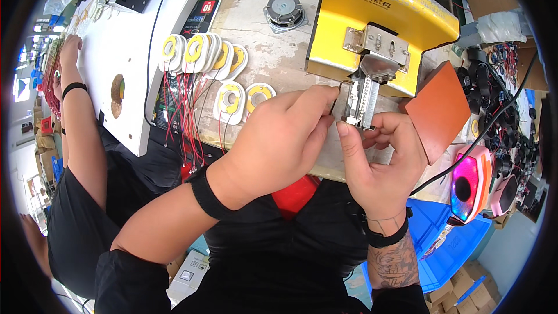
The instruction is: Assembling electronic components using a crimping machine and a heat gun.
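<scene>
Pinching thin, dark, bent rod in left hand, curling right hand at lower end of silver, toothed metal rail, two o'clock; can't tell if gripping. Likely adjusting; next, probably brace and turn.

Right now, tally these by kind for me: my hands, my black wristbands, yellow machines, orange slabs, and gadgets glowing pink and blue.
Hands: 2, left hand and right hand
Black wristbands: 2
Yellow machine: 1
Orange slab: 1
Glowing gadget: 1
Total: 7
</scene>
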Tool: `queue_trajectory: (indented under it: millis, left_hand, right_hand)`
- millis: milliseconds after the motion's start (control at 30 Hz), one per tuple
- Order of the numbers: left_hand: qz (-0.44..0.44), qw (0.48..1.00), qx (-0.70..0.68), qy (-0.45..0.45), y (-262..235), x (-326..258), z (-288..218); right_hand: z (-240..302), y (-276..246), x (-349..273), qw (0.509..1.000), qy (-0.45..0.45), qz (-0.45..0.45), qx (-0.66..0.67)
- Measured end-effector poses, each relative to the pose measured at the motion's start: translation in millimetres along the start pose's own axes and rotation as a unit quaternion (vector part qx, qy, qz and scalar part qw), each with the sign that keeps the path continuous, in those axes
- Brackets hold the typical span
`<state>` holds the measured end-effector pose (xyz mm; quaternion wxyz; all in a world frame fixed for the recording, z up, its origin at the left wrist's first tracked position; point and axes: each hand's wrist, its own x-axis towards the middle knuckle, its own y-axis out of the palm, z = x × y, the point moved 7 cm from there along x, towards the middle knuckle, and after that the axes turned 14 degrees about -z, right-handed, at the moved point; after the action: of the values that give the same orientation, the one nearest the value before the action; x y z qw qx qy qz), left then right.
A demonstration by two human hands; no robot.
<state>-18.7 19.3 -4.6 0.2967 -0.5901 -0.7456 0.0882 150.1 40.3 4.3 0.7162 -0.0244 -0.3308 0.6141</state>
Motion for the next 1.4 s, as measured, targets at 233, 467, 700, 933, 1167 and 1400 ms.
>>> queue_trajectory:
  millis: [233, 467, 700, 933, 1167, 1400]
  left_hand:
    - [-0.015, 0.994, 0.092, 0.051, 3, 1, 1]
    - [0.002, 0.995, -0.005, -0.104, 2, -3, 8]
    - [0.078, 0.92, -0.181, -0.339, 2, -5, 19]
    - [0.053, 0.982, -0.037, -0.179, -3, 7, 14]
    - [0.032, 0.993, 0.02, -0.11, -3, 9, 10]
    - [0.086, 0.943, -0.11, -0.3, 5, -13, 30]
  right_hand:
    - [2, 0, 1, 1.0, -0.001, 0.006, -0.01]
    - [2, -2, 1, 1.0, -0.003, 0.002, -0.01]
    - [3, -2, 1, 1.0, -0.002, 0.005, -0.012]
    - [2, 1, 0, 1.0, 0.004, 0.011, -0.011]
    - [2, 2, 1, 1.0, 0.001, 0.019, -0.009]
    - [0, -1, 2, 1.0, 0.008, 0.018, -0.019]
